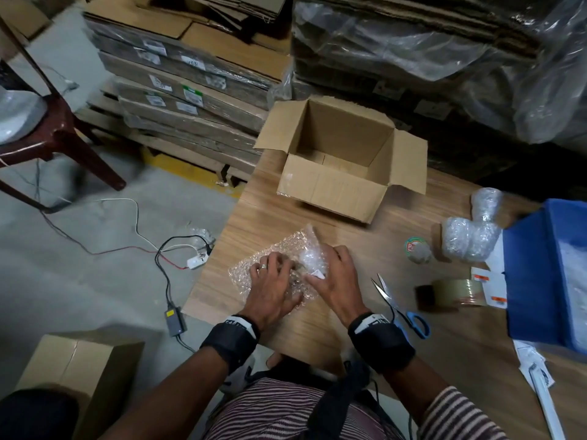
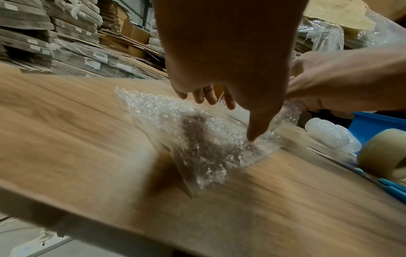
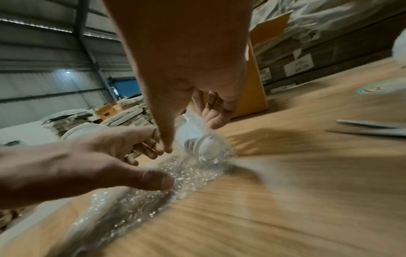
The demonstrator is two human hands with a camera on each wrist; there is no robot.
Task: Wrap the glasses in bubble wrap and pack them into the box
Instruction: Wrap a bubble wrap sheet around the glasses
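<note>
A sheet of bubble wrap (image 1: 254, 268) lies on the wooden table (image 1: 413, 344) in front of me. A clear glass (image 3: 204, 146) lies on its side on the sheet's right part, with wrap folded partly over it. My right hand (image 1: 327, 265) grips the glass, thumb on one side and fingers on the other. My left hand (image 1: 276, 268) lies on the wrap with spread fingers, and its thumb (image 2: 252, 137) presses the sheet down. An open cardboard box (image 1: 333, 188) stands behind the wrap with nothing visible inside. Two wrapped bundles (image 1: 467, 239) lie at the right.
Blue-handled scissors (image 1: 400, 306), a roll of brown tape (image 1: 457, 292) and a small round roll (image 1: 417, 249) lie right of my hands. A blue bin (image 1: 552, 268) stands at the table's right edge. Stacked flat cartons (image 1: 190, 90) fill the back. The table's left edge is close to the wrap.
</note>
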